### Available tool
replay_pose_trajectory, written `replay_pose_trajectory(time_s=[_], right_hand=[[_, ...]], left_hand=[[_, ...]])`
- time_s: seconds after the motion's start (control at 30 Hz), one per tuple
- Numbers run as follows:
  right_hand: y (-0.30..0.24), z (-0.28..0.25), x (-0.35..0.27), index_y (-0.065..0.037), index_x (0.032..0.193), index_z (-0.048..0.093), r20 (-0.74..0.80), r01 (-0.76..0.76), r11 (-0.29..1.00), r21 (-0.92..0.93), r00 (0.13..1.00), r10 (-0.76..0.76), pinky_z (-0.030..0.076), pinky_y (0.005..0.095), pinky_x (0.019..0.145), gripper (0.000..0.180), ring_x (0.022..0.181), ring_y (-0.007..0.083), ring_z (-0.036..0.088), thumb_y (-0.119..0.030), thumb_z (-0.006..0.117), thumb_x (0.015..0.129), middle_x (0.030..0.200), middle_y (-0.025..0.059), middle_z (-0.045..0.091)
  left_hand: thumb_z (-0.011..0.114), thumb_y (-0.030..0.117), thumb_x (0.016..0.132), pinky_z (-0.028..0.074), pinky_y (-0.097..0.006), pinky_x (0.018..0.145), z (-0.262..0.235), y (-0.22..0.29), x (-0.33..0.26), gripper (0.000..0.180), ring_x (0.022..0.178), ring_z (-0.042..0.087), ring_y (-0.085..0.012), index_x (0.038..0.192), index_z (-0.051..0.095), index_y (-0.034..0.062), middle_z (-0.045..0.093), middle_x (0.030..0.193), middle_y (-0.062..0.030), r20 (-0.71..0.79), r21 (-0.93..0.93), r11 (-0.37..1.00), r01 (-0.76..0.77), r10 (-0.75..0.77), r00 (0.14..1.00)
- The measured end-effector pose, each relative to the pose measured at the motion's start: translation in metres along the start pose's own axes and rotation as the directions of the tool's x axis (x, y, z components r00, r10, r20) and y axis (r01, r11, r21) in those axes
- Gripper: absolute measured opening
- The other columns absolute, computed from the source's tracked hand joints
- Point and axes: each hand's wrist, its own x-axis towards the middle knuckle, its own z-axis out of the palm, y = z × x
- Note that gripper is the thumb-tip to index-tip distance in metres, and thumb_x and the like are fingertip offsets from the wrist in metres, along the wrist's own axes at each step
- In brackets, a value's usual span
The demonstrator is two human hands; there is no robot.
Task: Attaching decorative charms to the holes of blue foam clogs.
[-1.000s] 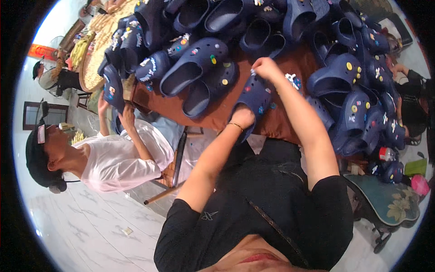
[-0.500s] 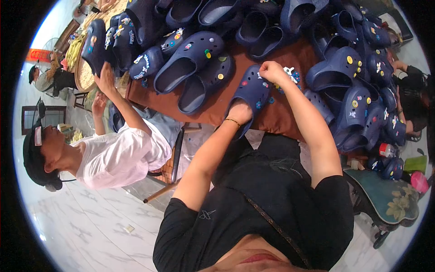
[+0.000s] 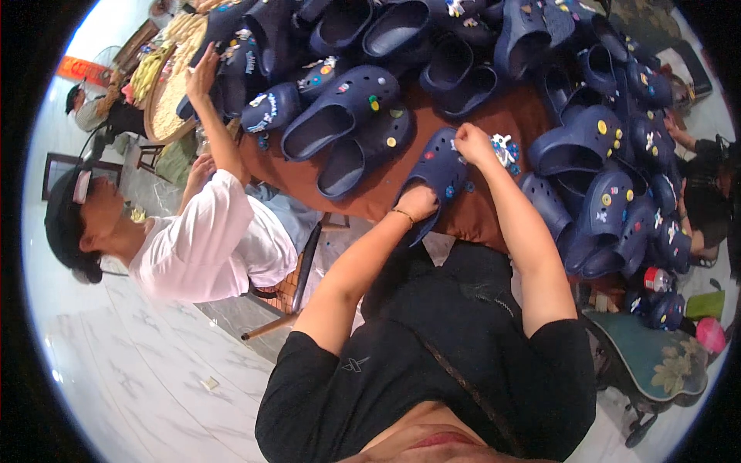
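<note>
A navy clog with small coloured charms on its upper lies near the brown cloth's front edge, its toe pointing away from me. At its opening, my left hand grips it, with the fingers partly hidden inside. Over the right side of the toe, my right hand is closed in a pinch; what its fingertips hold is hidden. Just right of that hand lies a small pile of white and blue charms on the brown cloth.
Many navy clogs crowd the table's far side, and more are heaped at the right. To my left sits a co-worker in a white shirt, reaching toward clogs. A dark green stool-like seat stands at lower right.
The whole view has shifted slightly. My left hand shows more at the clog's opening, while my right stays pinched at the toe. The co-worker's raised hand has moved farther over the clogs.
</note>
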Motion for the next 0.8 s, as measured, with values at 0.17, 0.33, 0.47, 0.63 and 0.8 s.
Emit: replay_pose_trajectory(time_s=[0.17, 0.33, 0.47, 0.63, 0.8], right_hand=[[0.025, 0.0, -0.004, -0.003, 0.075, 0.058, -0.135, 0.013, 1.0, 0.02, 0.991, -0.01, 0.048, 0.0359, 0.066, 0.014, 0.07, 0.0269, 0.062, -0.016, 0.06, 0.069, 0.073, 0.0146, 0.062], [-0.005, -0.001, -0.018, -0.003, 0.08, 0.06, -0.175, 0.084, 0.99, 0.113, 0.982, -0.063, 0.047, 0.033, 0.065, 0.013, 0.07, 0.0231, 0.061, -0.014, 0.058, 0.072, 0.074, 0.0124, 0.063], [0.005, -0.024, -0.031, -0.001, 0.081, 0.058, -0.347, 0.235, 0.939, 0.251, 0.927, -0.139, 0.047, 0.0295, 0.066, 0.01, 0.074, 0.0203, 0.061, -0.008, 0.055, 0.076, 0.078, 0.0125, 0.062], [0.017, -0.061, -0.068, 0.0, 0.082, 0.058, -0.386, 0.197, 0.928, 0.317, 0.92, -0.064, 0.045, 0.0264, 0.063, 0.01, 0.067, 0.0115, 0.057, -0.008, 0.056, 0.076, 0.072, 0.0065, 0.06], [0.051, -0.06, -0.099, -0.002, 0.082, 0.058, -0.379, 0.148, 0.935, 0.322, 0.925, -0.016, 0.046, 0.0276, 0.062, 0.011, 0.067, 0.0132, 0.058, -0.01, 0.057, 0.076, 0.071, 0.0081, 0.06]], left_hand=[[0.058, 0.025, 0.072, 0.043, -0.039, 0.077, -0.004, 0.016, -0.019, 0.037, 0.089, 0.056, -0.0374, 0.092, 0.054, -0.006, 0.058, 0.092, -0.0253, -0.177, -0.743, 0.668, -0.037, -0.142, 0.974], [0.064, 0.03, 0.073, 0.04, -0.044, 0.062, 0.011, 0.029, -0.028, 0.037, 0.071, 0.051, -0.0386, 0.072, 0.047, -0.0032, 0.053, 0.075, -0.0238, -0.492, -0.308, 0.949, -0.069, -0.096, 0.865], [0.06, 0.019, 0.075, 0.041, -0.048, 0.059, -0.051, 0.047, -0.042, 0.025, 0.067, 0.052, -0.0431, 0.071, 0.048, -0.0032, 0.052, 0.067, -0.0246, -0.505, -0.4, 0.916, -0.025, -0.198, 0.84], [0.059, 0.012, 0.072, 0.045, -0.035, 0.056, -0.178, 0.046, -0.035, 0.017, 0.06, 0.058, -0.0272, 0.08, 0.056, -0.003, 0.057, 0.069, -0.0205, -0.758, -0.202, 0.945, -0.257, 0.015, 0.652], [0.065, 0.031, 0.072, 0.044, -0.043, 0.068, -0.304, 0.014, 0.022, 0.037, 0.081, 0.056, -0.039, 0.083, 0.055, -0.0024, 0.058, 0.081, -0.0235, -0.785, 0.186, 0.979, 0.079, 0.1, 0.612]])
